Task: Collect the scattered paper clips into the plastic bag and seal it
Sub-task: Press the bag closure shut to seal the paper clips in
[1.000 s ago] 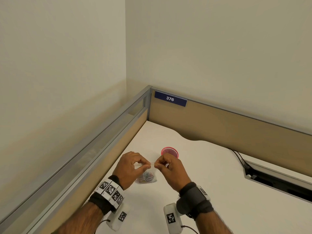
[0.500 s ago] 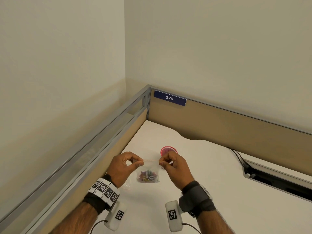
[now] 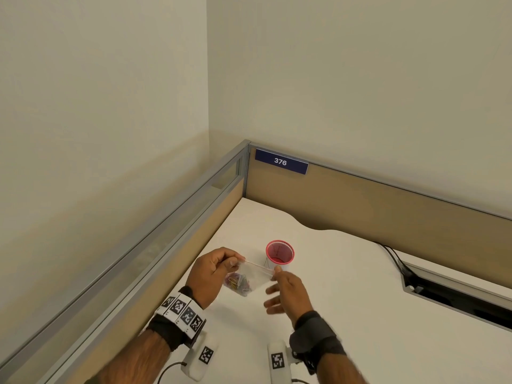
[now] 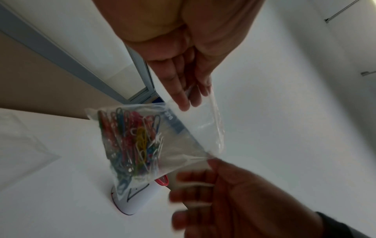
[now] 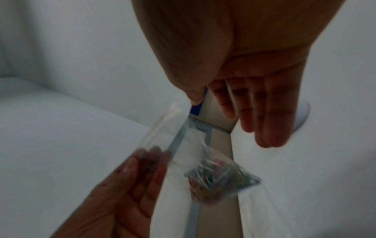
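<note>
A small clear plastic bag (image 3: 256, 275) hangs above the white desk (image 3: 346, 300), with several coloured paper clips (image 3: 239, 282) bunched in its lower left corner. My left hand (image 3: 216, 270) pinches the bag's top left corner. In the left wrist view its fingers (image 4: 183, 90) press the plastic above the paper clips (image 4: 130, 141). My right hand (image 3: 285, 291) is open with spread fingers, one fingertip at the bag's top right corner. The blurred right wrist view shows my right hand's straight fingers (image 5: 264, 116) apart from the bag (image 5: 183, 145).
A white cup with a red inside (image 3: 279, 252) stands just behind the bag. Low partition walls (image 3: 388, 206) close the desk at the back and left. A cable slot (image 3: 457, 297) with black cables (image 3: 393, 256) lies at the right.
My hands have slid apart along the bag's top edge. My right hand has let go of its pinch and spread its fingers. The bag now tilts down to the left.
</note>
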A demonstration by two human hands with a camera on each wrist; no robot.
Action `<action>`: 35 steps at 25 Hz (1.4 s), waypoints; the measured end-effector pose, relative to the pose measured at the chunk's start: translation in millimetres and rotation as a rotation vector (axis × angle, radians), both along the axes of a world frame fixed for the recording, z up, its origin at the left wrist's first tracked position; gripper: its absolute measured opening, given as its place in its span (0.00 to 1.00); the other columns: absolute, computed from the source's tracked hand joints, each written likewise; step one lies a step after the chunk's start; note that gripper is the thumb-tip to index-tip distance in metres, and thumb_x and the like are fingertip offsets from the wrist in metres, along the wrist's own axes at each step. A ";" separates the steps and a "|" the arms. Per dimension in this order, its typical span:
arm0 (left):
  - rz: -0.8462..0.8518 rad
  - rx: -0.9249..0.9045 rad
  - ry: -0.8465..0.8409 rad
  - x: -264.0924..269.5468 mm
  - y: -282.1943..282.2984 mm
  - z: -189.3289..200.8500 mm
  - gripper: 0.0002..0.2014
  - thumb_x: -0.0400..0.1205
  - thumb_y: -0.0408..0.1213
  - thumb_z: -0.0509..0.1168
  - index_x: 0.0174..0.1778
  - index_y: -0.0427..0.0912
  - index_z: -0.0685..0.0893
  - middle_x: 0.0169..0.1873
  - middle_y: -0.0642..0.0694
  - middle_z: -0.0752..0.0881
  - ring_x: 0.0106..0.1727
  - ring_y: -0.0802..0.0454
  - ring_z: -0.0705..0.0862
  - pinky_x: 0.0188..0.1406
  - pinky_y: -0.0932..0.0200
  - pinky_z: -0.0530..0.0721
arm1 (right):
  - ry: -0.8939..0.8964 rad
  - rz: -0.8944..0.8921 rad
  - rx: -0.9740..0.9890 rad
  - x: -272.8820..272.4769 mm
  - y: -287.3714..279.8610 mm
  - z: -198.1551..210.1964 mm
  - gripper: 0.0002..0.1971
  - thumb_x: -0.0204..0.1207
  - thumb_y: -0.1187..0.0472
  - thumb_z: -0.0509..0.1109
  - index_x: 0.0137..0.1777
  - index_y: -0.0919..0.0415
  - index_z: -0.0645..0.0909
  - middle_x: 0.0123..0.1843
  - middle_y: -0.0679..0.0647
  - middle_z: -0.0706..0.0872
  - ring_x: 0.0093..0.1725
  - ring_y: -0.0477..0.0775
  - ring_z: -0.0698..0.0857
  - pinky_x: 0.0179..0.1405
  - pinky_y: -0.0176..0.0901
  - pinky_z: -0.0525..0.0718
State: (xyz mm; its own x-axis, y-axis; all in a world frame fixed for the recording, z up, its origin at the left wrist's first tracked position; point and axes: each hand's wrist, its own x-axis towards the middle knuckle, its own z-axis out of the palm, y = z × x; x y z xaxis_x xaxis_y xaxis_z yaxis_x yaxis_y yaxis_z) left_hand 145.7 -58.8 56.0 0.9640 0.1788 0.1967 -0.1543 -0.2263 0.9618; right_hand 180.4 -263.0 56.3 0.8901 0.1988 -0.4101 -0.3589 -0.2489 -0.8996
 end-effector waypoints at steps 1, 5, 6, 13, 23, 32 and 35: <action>-0.025 0.003 -0.003 0.1 -0.3 0.1 0.12 0.85 0.28 0.64 0.47 0.46 0.91 0.46 0.49 0.93 0.51 0.48 0.91 0.55 0.46 0.91 | 0.116 0.009 0.010 -4.2 2.9 -5.0 0.24 0.83 0.39 0.54 0.60 0.60 0.75 0.50 0.69 0.87 0.39 0.68 0.91 0.40 0.58 0.92; -0.173 -0.023 -0.007 -6.1 -5.2 -2.1 0.08 0.81 0.37 0.66 0.46 0.50 0.91 0.46 0.44 0.93 0.53 0.43 0.90 0.55 0.47 0.90 | 0.336 0.003 0.305 -13.5 15.6 -9.4 0.18 0.85 0.44 0.55 0.57 0.56 0.79 0.55 0.76 0.86 0.48 0.76 0.89 0.47 0.60 0.91; -0.197 -0.037 -0.011 -8.2 -5.8 -3.1 0.07 0.80 0.40 0.66 0.45 0.49 0.91 0.45 0.43 0.93 0.51 0.42 0.91 0.54 0.46 0.90 | 0.324 -0.044 0.366 -12.0 17.8 -8.5 0.13 0.85 0.52 0.58 0.57 0.58 0.80 0.56 0.75 0.86 0.49 0.75 0.89 0.45 0.57 0.91; 0.033 -0.169 0.129 -8.6 3.0 -23.6 0.25 0.68 0.67 0.70 0.52 0.52 0.88 0.52 0.50 0.91 0.57 0.50 0.88 0.49 0.51 0.91 | 0.018 -0.150 0.394 7.3 17.8 8.3 0.16 0.77 0.76 0.65 0.61 0.60 0.78 0.57 0.62 0.88 0.49 0.61 0.88 0.41 0.54 0.90; -0.045 -0.475 0.343 -0.3 -28.6 -21.7 0.10 0.83 0.31 0.69 0.59 0.35 0.84 0.48 0.37 0.93 0.44 0.40 0.92 0.41 0.45 0.92 | -0.097 -0.048 0.350 10.8 12.5 8.6 0.11 0.76 0.60 0.74 0.57 0.59 0.84 0.55 0.58 0.90 0.59 0.61 0.87 0.59 0.59 0.87; 0.020 -0.316 0.274 2.2 -23.5 -29.1 0.16 0.81 0.34 0.72 0.64 0.49 0.81 0.48 0.42 0.94 0.50 0.43 0.92 0.46 0.52 0.89 | 0.113 0.000 0.401 0.6 4.2 -2.4 0.10 0.72 0.67 0.76 0.49 0.61 0.77 0.47 0.63 0.89 0.36 0.57 0.86 0.36 0.49 0.87; 0.010 -0.229 0.298 -2.4 -21.0 -32.7 0.17 0.82 0.36 0.72 0.65 0.55 0.81 0.52 0.43 0.92 0.53 0.45 0.91 0.51 0.46 0.90 | 0.142 -0.022 0.450 -4.3 3.7 -10.5 0.15 0.71 0.74 0.73 0.58 0.66 0.79 0.50 0.65 0.91 0.45 0.65 0.90 0.39 0.52 0.90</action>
